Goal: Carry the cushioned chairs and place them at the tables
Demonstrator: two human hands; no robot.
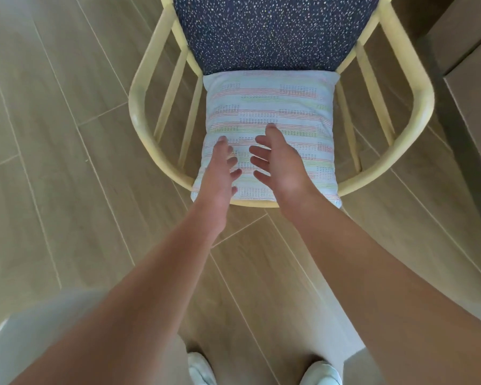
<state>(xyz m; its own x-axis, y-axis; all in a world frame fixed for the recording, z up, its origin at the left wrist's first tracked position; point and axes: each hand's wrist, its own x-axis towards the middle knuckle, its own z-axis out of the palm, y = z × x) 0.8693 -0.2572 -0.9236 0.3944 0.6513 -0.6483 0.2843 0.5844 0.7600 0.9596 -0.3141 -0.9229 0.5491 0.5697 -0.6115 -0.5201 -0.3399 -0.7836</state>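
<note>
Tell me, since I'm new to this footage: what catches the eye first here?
Two bare arms reach down the middle, the left hand and right hand open and side by side over a pale striped cushion. It leans against the back of a light wooden chair, behind a dark speckled seat. Below, white shoes stand on the plank floor.

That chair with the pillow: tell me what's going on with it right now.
A person stands behind a pale wooden chair with a speckled navy seat. A striped pillow leans against its backrest. The left hand and right hand reach over the pillow with fingers spread, gripping nothing. The chair stands on the wood-look floor, not yet lifted.
</note>
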